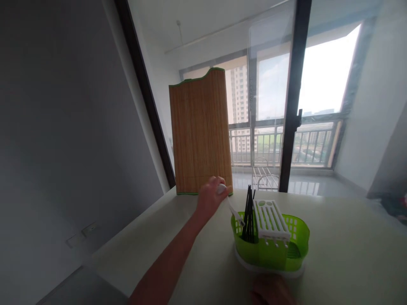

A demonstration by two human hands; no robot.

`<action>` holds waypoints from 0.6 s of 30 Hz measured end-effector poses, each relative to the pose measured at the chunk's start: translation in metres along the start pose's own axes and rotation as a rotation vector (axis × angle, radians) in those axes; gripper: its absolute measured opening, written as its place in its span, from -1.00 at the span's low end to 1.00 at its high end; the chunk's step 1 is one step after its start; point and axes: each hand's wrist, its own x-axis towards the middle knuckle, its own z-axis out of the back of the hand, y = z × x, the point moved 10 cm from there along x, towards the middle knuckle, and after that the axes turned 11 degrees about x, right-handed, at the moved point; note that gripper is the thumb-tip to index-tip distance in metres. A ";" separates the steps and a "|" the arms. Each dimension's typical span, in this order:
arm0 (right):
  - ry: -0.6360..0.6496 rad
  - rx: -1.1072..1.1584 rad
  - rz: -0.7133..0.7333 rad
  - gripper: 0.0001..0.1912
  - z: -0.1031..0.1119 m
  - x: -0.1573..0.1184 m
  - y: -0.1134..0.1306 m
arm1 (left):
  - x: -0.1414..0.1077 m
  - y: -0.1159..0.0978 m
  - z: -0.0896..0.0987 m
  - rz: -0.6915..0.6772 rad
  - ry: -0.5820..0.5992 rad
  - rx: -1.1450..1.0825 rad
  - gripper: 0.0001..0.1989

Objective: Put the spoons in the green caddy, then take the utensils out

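Note:
My left hand (212, 195) is closed around the rounded white end of a slim white utensil (234, 211). The utensil slants down to the right, and its far tip is at the left rim of a bright green basket (270, 256). Black chopsticks (248, 218) stand in the basket's left part. Across its middle sits a white slotted rack (271, 218) with two round holes and small hooks at the front. At the bottom edge, below the basket, my right hand (271, 290) shows only in part; it is dark and its fingers are hard to make out.
Behind my left hand, a brown wood-grain panel with green edging (200, 135) stands upright on the pale table (343, 241). Beyond it are a dark-framed glass door (291, 97) and a metal rack (265, 178). A grey wall (70, 127) rises at left.

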 end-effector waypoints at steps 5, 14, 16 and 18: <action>0.055 0.043 0.025 -0.72 0.005 0.001 0.011 | 0.026 0.053 0.052 -0.012 0.075 0.169 -0.82; 0.042 0.018 0.036 -0.63 0.010 0.007 0.018 | -0.112 0.177 -0.067 -0.069 0.996 0.498 -0.81; 0.054 0.011 0.023 -0.62 0.010 0.009 0.017 | -0.133 0.200 -0.074 -0.025 1.038 0.511 -0.79; 0.061 0.010 0.022 -0.61 0.010 0.009 0.016 | -0.146 0.218 -0.075 0.020 1.052 0.516 -0.76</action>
